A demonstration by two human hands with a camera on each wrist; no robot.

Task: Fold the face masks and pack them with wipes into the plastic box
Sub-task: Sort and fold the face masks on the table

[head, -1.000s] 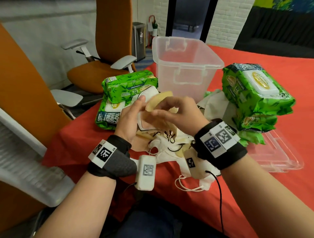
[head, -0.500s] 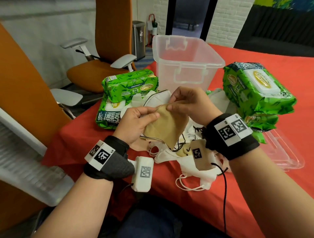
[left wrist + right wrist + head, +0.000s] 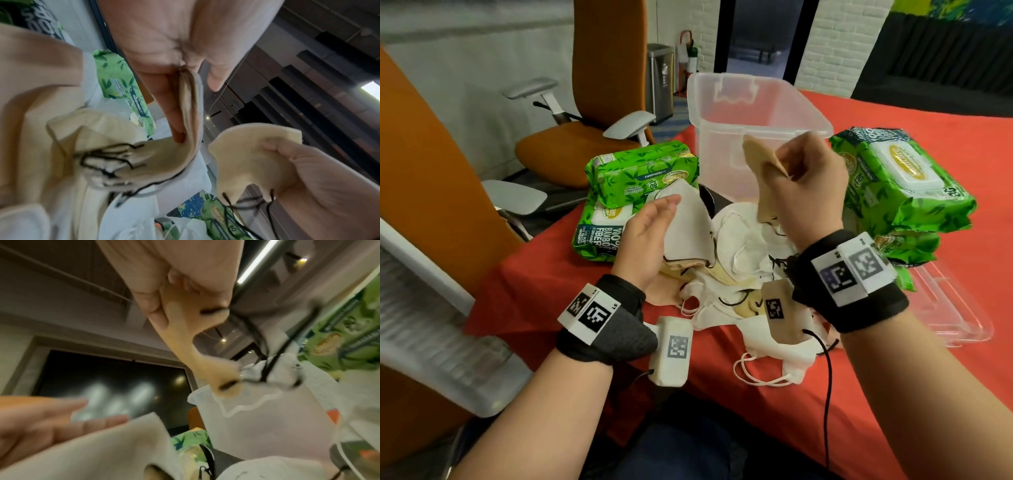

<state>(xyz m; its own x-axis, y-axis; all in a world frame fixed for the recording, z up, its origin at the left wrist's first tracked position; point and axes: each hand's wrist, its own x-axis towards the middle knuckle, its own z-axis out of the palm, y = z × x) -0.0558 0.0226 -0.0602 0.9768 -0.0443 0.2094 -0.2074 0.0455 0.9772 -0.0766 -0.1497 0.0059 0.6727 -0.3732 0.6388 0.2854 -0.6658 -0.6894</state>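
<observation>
The right hand pinches a folded tan mask just in front of the plastic box, which appears to hold nothing yet. The left hand, fingers nearly straight, holds a white mask above the unfolded mask pile. Judged status: early; most masks and all wipe packs remain on the red table unpacked.
</observation>
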